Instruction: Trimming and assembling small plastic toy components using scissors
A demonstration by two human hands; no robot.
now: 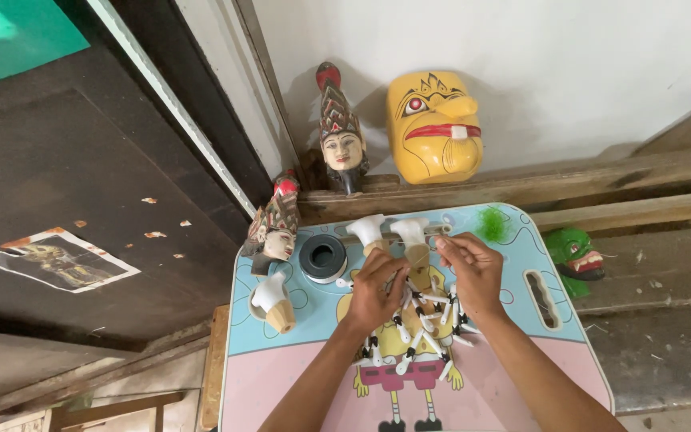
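Puppet arm pieces (421, 324), thin white sticks with black joints, heaped in a loose tangle at the middle of the small bench (281, 376), over its cartoon print. Likely light and stiff, carved wood by the look, painted smooth, so a little slippery and apt to snap at the thin ends or at the joints; best taken near the middle of one stick with fingertips, lifted clear of the heap rather than dragged, since linked pieces may catch on each other. Left hand (376, 290) resting on the upper edge of the heap, fingers curled down and mostly closed, seemingly pinching one of the sticks, though the exact hold is hidden by the knuckles. Right hand (469, 268) just beside it, fingers bent and drawn together near the thumb, as if gripping something small; cannot tell what, if anything, sits between them. Just above the hands, two white-topped wooden cones (393, 236) lying near the far edge; a third cone (273, 302) to the left, beside a black roll of tape (323, 258). Painted puppet head (275, 228) at the bench's left corner, another puppet head (341, 132) and a yellow mask (435, 128) on the ledge behind, a green mask (573, 254) to the right.
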